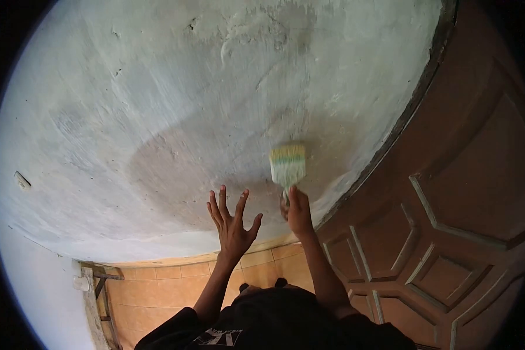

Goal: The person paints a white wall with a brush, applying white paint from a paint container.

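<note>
A wide paintbrush (288, 166) with pale, yellow-tipped bristles points upward against the patchy grey-white wall (204, 87). My right hand (297, 211) is closed around its handle, just below the paint-smeared head. To the left, my left hand (233, 230) is raised with its fingers spread, palm toward the wall and fingertips right at its surface. Nothing is held in that hand. A darker, shadowed patch of wall surrounds both hands and the brush.
A brown panelled door (449, 175) with pale-edged mouldings stands on the right, beside the wall's dark edge. Orange floor tiles (175, 291) run below. At lower left is a worn wooden frame (94, 303). A small fixture (22, 180) sits on the wall's far left.
</note>
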Tool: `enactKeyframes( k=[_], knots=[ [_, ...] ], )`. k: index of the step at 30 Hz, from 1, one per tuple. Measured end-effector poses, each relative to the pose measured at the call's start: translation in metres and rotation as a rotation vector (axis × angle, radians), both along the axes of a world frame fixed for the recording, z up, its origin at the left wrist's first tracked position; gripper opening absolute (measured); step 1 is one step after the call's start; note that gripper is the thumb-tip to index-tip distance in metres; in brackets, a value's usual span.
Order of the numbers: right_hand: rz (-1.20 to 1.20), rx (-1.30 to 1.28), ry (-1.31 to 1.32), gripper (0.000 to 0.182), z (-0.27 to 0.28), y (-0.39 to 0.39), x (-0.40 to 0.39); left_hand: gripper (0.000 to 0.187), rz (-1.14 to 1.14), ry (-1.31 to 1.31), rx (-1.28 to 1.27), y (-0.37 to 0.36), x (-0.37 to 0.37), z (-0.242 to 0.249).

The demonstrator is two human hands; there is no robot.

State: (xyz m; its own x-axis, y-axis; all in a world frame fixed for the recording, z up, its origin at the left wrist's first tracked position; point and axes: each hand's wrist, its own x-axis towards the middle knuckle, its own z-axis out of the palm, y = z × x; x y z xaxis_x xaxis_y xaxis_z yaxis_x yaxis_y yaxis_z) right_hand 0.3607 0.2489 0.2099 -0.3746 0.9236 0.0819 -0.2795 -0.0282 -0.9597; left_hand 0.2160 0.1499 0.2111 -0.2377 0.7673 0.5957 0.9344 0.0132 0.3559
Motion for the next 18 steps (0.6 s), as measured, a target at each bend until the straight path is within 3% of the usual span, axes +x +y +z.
enactKeyframes(
  k=[3, 8, 11, 13, 15, 18],
  knots=[
    [-0.020, 0.082, 0.002, 0.048, 0.020, 0.020, -0.007, 0.073, 0.008, -0.012, 0.010, 0.002, 0.005, 0.001],
    [-0.019, 0.092, -0.149, 0.050, -0.066, 0.022, 0.003, 0.073, 0.007, -0.054, 0.021, 0.000, 0.010, -0.006],
    [0.055, -0.108, -0.079, 0.049, -0.089, -0.003, 0.013, 0.074, 0.016, -0.049, -0.014, -0.007, 0.010, -0.008],
    [0.027, -0.144, -0.034, 0.046, -0.060, -0.018, 0.013, 0.075, 0.016, -0.041, -0.015, -0.003, 0.006, -0.006],
    [-0.031, 0.010, -0.081, 0.045, -0.030, 0.000, 0.005, 0.075, 0.006, -0.045, -0.014, -0.006, 0.003, -0.009],
    [-0.076, 0.047, -0.046, 0.045, 0.021, 0.021, -0.008, 0.075, -0.001, -0.037, -0.005, -0.007, 0.002, -0.004]
  ],
)
